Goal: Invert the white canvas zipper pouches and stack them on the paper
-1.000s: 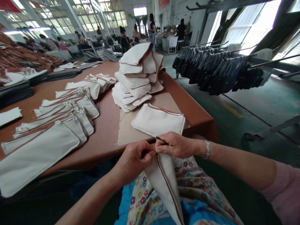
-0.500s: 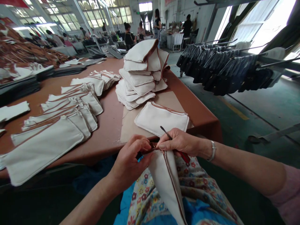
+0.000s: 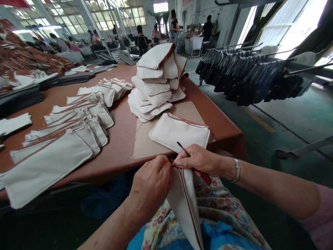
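Observation:
A white fabric pouch [image 3: 183, 201] with brown piping along its opening hangs upright over my lap, its top end between my two hands. My left hand [image 3: 153, 184] is closed, its fingers pinching the brown-trimmed top corner; the fingertips are partly hidden. My right hand [image 3: 199, 159] pinches the same end just to the right, thumb against forefinger. Through that hand also runs a slim red-handled screwdriver [image 3: 183, 149], its dark shaft pointing up and left, its red handle emerging below the palm.
Beyond my hands, another white pouch [image 3: 179, 132] lies on a cardboard sheet [image 3: 143, 147] on the brown-covered table [image 3: 122, 139]. A tall pouch stack [image 3: 153, 80] stands behind it. Overlapping pouches [image 3: 52, 166] spread along the left. Dark pieces hang on a rack [image 3: 241, 80] at right.
My left hand has turned over and its fingers have closed tighter at the pouch's corner. The right hand with the screwdriver has barely moved.

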`<control>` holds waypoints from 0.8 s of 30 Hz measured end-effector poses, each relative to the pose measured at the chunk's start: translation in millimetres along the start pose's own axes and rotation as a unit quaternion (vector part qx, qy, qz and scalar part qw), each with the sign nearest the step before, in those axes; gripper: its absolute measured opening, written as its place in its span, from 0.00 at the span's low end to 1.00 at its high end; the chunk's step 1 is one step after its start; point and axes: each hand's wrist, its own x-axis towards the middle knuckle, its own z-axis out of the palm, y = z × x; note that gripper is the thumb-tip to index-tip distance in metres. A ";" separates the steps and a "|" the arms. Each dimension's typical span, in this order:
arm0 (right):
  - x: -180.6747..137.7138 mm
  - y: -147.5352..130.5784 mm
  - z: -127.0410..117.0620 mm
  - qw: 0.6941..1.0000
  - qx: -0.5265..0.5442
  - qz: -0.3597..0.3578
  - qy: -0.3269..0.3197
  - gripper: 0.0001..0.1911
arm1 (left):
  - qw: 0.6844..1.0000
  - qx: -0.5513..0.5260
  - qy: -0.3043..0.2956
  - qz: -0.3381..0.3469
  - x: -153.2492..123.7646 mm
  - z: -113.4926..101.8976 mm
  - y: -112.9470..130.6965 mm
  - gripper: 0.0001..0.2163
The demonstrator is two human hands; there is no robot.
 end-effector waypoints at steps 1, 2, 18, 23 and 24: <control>-0.6 -1.7 1.4 1.000 -0.005 0.005 0.001 0.17 | 1.000 0.016 0.000 0.005 0.9 0.6 2.1 0.07; -1.0 -2.9 2.7 1.000 -0.009 0.008 0.001 0.17 | 0.999 0.032 0.004 0.015 1.5 1.0 3.7 0.07; -5.8 -2.1 -13.1 0.994 -0.091 -0.062 -0.001 0.10 | 0.916 -0.373 -0.066 -0.134 11.3 -11.8 -21.0 0.09; -8.1 -8.1 -7.9 0.982 -0.155 -0.104 0.013 0.07 | 0.805 -0.497 -0.264 -0.188 28.8 -11.0 -27.2 0.17; -8.0 -6.8 -7.5 0.979 -0.170 -0.116 0.018 0.06 | 0.796 -0.504 -0.272 -0.198 28.3 -8.0 -26.7 0.17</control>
